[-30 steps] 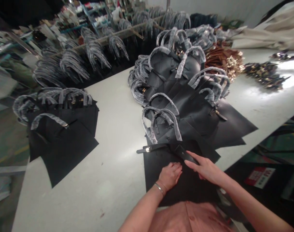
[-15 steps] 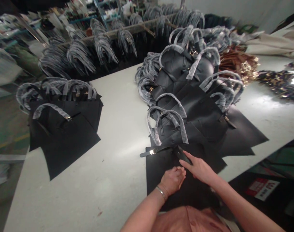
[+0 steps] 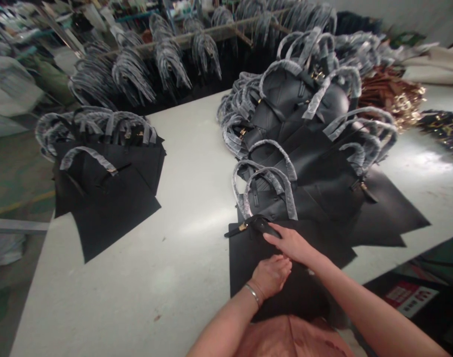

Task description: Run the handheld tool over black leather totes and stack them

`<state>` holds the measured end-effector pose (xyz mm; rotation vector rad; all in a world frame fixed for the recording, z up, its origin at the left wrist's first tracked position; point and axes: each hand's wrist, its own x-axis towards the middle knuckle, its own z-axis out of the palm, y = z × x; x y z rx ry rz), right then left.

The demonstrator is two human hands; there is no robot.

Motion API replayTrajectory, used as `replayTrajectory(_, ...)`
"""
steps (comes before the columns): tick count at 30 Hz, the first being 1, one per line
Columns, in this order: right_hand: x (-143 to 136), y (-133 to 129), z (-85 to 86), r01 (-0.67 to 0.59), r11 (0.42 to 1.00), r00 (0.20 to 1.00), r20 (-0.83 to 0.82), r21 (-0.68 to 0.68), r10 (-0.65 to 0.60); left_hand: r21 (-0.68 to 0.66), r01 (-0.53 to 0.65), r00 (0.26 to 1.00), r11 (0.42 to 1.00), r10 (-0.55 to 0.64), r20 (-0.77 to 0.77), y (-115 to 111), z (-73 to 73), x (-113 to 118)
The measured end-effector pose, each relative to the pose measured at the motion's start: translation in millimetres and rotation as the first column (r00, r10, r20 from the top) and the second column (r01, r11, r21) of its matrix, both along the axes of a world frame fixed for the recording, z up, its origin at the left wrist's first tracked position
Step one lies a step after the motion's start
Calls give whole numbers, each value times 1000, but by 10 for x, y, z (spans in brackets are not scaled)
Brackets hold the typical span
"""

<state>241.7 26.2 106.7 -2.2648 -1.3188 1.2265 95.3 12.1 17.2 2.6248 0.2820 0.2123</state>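
A flat black handbag [image 3: 248, 277] with plastic-wrapped handles lies before me at the table's front edge. Across its upper part runs a thin black strap with a gold buckle [image 3: 243, 226], its end sticking out past the bag's left edge. My right hand [image 3: 291, 244] is closed around a dark, rounded handheld object [image 3: 265, 227], whose front end is over the strap near the buckle. I cannot make out its exact kind. My left hand [image 3: 273, 273], with a bracelet at the wrist, rests on the bag just below, fingers curled together. Whatever is under those fingers is hidden.
More black bags [image 3: 315, 163] with wrapped handles overlap beyond and to the right. Another stack of bags [image 3: 114, 198] lies on the left of the white table [image 3: 137, 292]. Brown straps [image 3: 386, 91] and dark straps with gold buckles [image 3: 447, 131] are piled far right. Bags hang on a rail [image 3: 170, 54] behind.
My right hand has moved left and slightly away with the dark object, closer to the buckle. The buckled strap has tilted and shifted. My left hand stays low on the bag.
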Motion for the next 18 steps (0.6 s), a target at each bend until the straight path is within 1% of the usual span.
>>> replayTrajectory(2,-15,-79,66,-21,1000,1000,-5,2,21,2,10,999,1000,-9,-51,-10,-28,0)
replayTrajectory(5,-69,-260,175,-69,997,998,-7,-41,69,5,29,987,1000,-28,-161,-43,-100,-3)
replayTrajectory(7,-143,-295,195,-124,990,992,19,-64,125,5,31,980,999,-30,-196,-63,-148,-3)
replayTrajectory(10,-308,-148,114,-185,981,980,65,-60,189,25,51,985,998,-46,-164,-73,-203,-1)
replayTrajectory(12,-414,4,35,-193,980,978,69,-45,195,42,62,990,997,-57,-131,-70,-233,0)
replayTrajectory(14,-467,100,-3,-198,980,978,54,-33,200,36,61,991,997,-56,-123,-69,-258,1)
replayTrajectory(16,-450,87,27,-211,977,977,38,-32,212,19,46,992,999,-43,-119,-76,-274,0)
replayTrajectory(18,-378,-15,110,-221,974,975,25,-54,222,9,28,992,1000,-27,-121,-88,-280,0)
